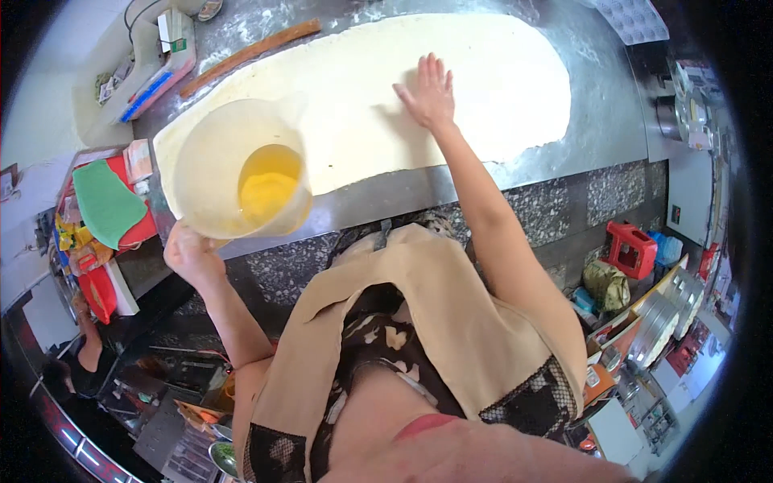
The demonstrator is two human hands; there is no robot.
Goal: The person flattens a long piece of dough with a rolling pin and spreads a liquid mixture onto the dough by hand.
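Observation:
A long sheet of rolled-out dough [499, 88] lies across the metal worktop. My left hand [193, 253] is closed round the handle of a translucent plastic jug [213, 153]. The jug is held tilted over the dough's left part, and yellow oil [274, 181] has gathered at its lower side. Palm down, with fingers spread, my right hand [429, 95] is over the middle of the dough and casts a shadow beside it. Whether the palm touches the dough, I cannot tell.
A wooden rolling pin [250, 58] lies along the dough's far left edge. Beyond it stands a plastic bin [157, 76]. A green cloth [107, 203] is at the left. Red plastic stool [630, 249] on the floor, right. Another person [84, 354] is at lower left.

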